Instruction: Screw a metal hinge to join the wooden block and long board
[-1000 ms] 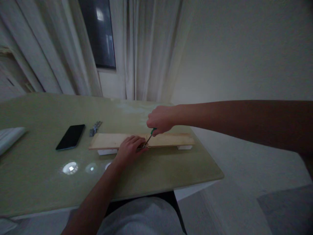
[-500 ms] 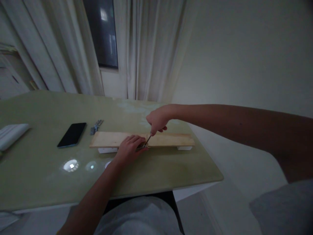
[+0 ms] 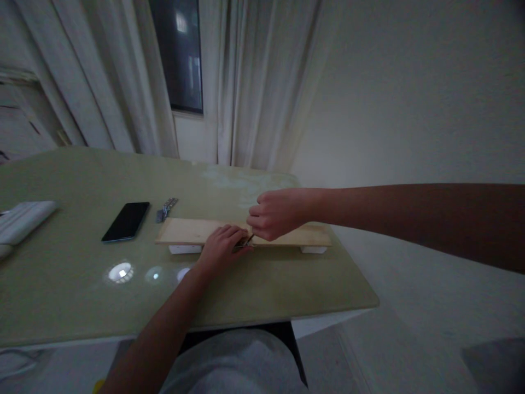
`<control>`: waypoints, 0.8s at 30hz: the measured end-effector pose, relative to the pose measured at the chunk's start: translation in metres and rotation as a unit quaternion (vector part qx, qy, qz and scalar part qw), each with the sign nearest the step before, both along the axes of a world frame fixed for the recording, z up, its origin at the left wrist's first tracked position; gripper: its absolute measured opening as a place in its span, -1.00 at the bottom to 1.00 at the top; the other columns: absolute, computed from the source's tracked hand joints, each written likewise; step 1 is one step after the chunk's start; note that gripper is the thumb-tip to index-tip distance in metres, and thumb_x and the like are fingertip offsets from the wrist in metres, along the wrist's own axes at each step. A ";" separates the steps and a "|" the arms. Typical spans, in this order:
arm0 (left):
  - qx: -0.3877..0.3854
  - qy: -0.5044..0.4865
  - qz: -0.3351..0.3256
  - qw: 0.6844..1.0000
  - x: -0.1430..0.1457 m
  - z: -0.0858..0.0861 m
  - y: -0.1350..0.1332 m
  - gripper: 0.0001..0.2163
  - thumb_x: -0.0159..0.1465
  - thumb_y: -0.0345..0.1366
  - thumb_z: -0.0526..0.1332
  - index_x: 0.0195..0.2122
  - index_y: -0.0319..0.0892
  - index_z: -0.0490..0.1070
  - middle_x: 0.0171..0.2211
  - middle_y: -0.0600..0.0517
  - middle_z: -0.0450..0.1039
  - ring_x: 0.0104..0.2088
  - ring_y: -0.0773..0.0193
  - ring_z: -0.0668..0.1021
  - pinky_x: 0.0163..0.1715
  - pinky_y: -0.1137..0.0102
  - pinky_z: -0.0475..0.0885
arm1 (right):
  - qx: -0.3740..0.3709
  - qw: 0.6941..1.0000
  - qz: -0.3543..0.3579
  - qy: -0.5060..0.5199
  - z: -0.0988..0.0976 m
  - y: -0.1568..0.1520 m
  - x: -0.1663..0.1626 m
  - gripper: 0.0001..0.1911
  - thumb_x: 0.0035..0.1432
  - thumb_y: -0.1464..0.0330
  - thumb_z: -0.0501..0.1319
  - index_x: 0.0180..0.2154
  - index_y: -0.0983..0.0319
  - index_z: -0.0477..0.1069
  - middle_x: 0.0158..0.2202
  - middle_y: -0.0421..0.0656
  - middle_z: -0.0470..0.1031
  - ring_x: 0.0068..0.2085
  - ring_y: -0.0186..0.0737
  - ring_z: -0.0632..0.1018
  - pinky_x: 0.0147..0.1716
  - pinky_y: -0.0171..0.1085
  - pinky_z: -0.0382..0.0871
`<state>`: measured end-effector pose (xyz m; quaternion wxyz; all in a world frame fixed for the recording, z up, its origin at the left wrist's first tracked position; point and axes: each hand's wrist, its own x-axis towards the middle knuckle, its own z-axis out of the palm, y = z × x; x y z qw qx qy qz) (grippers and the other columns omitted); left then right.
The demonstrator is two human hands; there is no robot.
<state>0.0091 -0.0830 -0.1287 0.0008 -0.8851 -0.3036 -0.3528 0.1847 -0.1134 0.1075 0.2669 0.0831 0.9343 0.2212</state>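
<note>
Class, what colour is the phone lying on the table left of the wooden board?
The flat rectangular phone is black; head view.

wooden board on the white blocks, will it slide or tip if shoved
The wooden board looks thin and flat, so probably stiff and light. It sits raised on two small white blocks, so a shove could likely slide it off. The glossy table may let them skate.

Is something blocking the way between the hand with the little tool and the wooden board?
Nothing visible blocks it. The right hand holds a thin tool whose tip reaches the wooden board, right beside the left hand resting on it. The phone and the metal pieces lie off to the left, apart.
</note>
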 end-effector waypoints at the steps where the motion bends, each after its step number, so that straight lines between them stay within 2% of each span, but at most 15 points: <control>1: -0.003 0.000 -0.003 1.000 0.000 -0.001 0.000 -0.77 0.39 -0.09 0.35 -0.03 -0.08 0.53 -0.08 -0.06 0.64 -0.08 0.04 0.60 -0.05 0.17 0.48 | -0.018 0.996 -0.088 0.004 -0.001 0.004 -0.003 -0.76 0.41 0.46 0.15 -0.22 0.28 0.61 -0.22 -0.05 0.67 -0.24 -0.14 0.61 -0.38 -0.22 0.22; 2: -0.004 0.000 -0.007 1.000 0.000 -0.001 0.001 -0.75 0.39 -0.08 0.35 -0.01 -0.08 0.53 -0.06 -0.06 0.64 -0.07 0.04 0.60 -0.05 0.17 0.48 | -0.043 0.980 -0.196 0.009 -0.001 0.010 -0.006 -0.80 0.38 0.40 0.21 -0.25 0.30 0.61 -0.27 -0.03 0.67 -0.27 -0.14 0.61 -0.38 -0.22 0.24; 4: -0.004 -0.001 -0.012 1.000 0.000 -0.003 0.001 -0.73 0.39 -0.07 0.35 0.01 -0.08 0.52 -0.04 -0.06 0.64 -0.07 0.04 0.61 -0.04 0.16 0.48 | -0.099 0.913 -0.394 0.019 -0.003 0.022 -0.011 -0.71 0.32 0.26 0.29 -0.30 0.36 0.63 -0.37 -0.01 0.66 -0.38 -0.17 0.58 -0.40 -0.24 0.27; 5: -0.004 -0.002 -0.013 1.000 -0.001 -0.003 0.001 -0.72 0.39 -0.06 0.35 0.02 -0.08 0.52 -0.04 -0.06 0.64 -0.07 0.04 0.61 -0.04 0.16 0.48 | -0.123 0.889 -0.442 0.016 -0.004 0.029 -0.012 -0.65 0.32 0.21 0.29 -0.34 0.37 0.63 -0.41 -0.03 0.65 -0.43 -0.21 0.56 -0.42 -0.25 0.28; 7: -0.006 -0.005 -0.011 1.000 -0.001 -0.003 0.001 -0.72 0.39 -0.07 0.35 0.02 -0.08 0.52 -0.03 -0.06 0.65 -0.07 0.04 0.61 -0.04 0.17 0.48 | -0.153 0.867 -0.475 0.006 -0.005 0.040 -0.012 -0.60 0.32 0.18 0.27 -0.36 0.38 0.64 -0.47 -0.07 0.64 -0.50 -0.27 0.52 -0.42 -0.27 0.31; 12: -0.015 0.000 -0.011 1.000 -0.001 -0.003 0.001 -0.73 0.39 -0.07 0.35 0.02 -0.07 0.52 -0.03 -0.05 0.65 -0.06 0.05 0.61 -0.05 0.16 0.48 | -0.161 0.866 -0.474 -0.004 -0.006 0.045 -0.010 -0.57 0.36 0.15 0.24 -0.32 0.39 0.65 -0.43 -0.05 0.66 -0.48 -0.27 0.53 -0.35 -0.26 0.33; 13: -0.015 -0.001 -0.010 1.000 0.000 -0.003 0.001 -0.73 0.39 -0.08 0.35 0.02 -0.07 0.52 -0.03 -0.05 0.64 -0.06 0.04 0.61 -0.05 0.16 0.48 | -0.147 0.873 -0.465 -0.001 -0.005 0.041 -0.009 -0.57 0.35 0.14 0.26 -0.29 0.40 0.65 -0.39 -0.02 0.67 -0.44 -0.23 0.56 -0.34 -0.25 0.33; 15: -0.013 -0.001 -0.010 1.000 0.000 -0.003 0.001 -0.74 0.39 -0.09 0.35 0.02 -0.08 0.52 -0.02 -0.06 0.64 -0.06 0.04 0.61 -0.04 0.15 0.49 | -0.094 0.920 -0.381 0.004 -0.002 0.031 -0.009 -0.64 0.31 0.17 0.33 -0.14 0.37 0.64 -0.23 0.04 0.68 -0.30 -0.12 0.60 -0.32 -0.22 0.30; 17: -0.010 0.002 -0.006 1.000 0.000 -0.003 0.001 -0.75 0.39 -0.10 0.35 0.00 -0.08 0.53 -0.05 -0.07 0.65 -0.07 0.03 0.61 -0.06 0.15 0.49 | -0.036 0.979 -0.202 -0.007 0.002 0.021 -0.008 -0.74 0.34 0.32 0.31 0.02 0.27 0.58 -0.09 0.01 0.66 -0.18 -0.08 0.61 -0.33 -0.22 0.25; 18: -0.008 0.002 -0.003 1.000 0.001 -0.003 0.001 -0.76 0.39 -0.10 0.35 -0.01 -0.08 0.53 -0.07 -0.08 0.65 -0.08 0.03 0.61 -0.07 0.14 0.49 | -0.015 0.995 -0.099 -0.017 0.004 0.018 -0.008 -0.76 0.38 0.40 0.25 0.04 0.22 0.56 -0.07 -0.02 0.65 -0.14 -0.09 0.60 -0.34 -0.22 0.23; 20: -0.005 0.000 0.001 1.000 0.001 -0.002 0.000 -0.78 0.39 -0.10 0.35 -0.04 -0.08 0.54 -0.11 -0.08 0.65 -0.10 0.03 0.61 -0.07 0.15 0.49 | -0.001 0.999 0.043 -0.032 0.007 0.016 -0.009 -0.68 0.45 0.53 0.06 -0.03 0.19 0.57 -0.08 -0.06 0.64 -0.11 -0.12 0.59 -0.35 -0.21 0.22; 21: -0.005 -0.002 0.001 1.000 0.001 -0.002 0.000 -0.78 0.39 -0.11 0.35 -0.04 -0.07 0.54 -0.11 -0.08 0.64 -0.11 0.03 0.61 -0.07 0.15 0.49 | -0.001 0.997 0.068 -0.033 0.007 0.017 -0.010 -0.64 0.46 0.55 0.01 -0.10 0.20 0.58 -0.11 -0.06 0.64 -0.11 -0.12 0.59 -0.34 -0.20 0.23; 22: -0.006 -0.004 0.001 1.000 0.001 -0.002 0.000 -0.79 0.39 -0.11 0.35 -0.04 -0.06 0.54 -0.10 -0.08 0.64 -0.11 0.03 0.61 -0.07 0.15 0.49 | -0.005 0.998 0.057 -0.032 0.007 0.020 -0.012 -0.64 0.46 0.53 0.03 -0.17 0.21 0.59 -0.13 -0.06 0.64 -0.11 -0.12 0.59 -0.31 -0.19 0.24; 23: -0.009 -0.005 -0.001 1.000 0.001 -0.002 0.001 -0.79 0.39 -0.12 0.34 -0.03 -0.05 0.54 -0.08 -0.07 0.64 -0.10 0.03 0.61 -0.07 0.16 0.49 | -0.014 0.999 0.007 -0.030 0.006 0.024 -0.015 -0.69 0.45 0.49 0.08 -0.22 0.22 0.60 -0.17 -0.06 0.65 -0.13 -0.11 0.59 -0.29 -0.19 0.26; 24: -0.011 -0.005 -0.004 1.000 0.000 -0.002 0.001 -0.79 0.39 -0.12 0.34 -0.02 -0.05 0.54 -0.07 -0.06 0.65 -0.10 0.03 0.61 -0.07 0.16 0.48 | -0.033 0.996 -0.080 -0.032 0.004 0.029 -0.017 -0.74 0.43 0.42 0.16 -0.26 0.24 0.61 -0.21 -0.06 0.65 -0.16 -0.11 0.60 -0.28 -0.20 0.28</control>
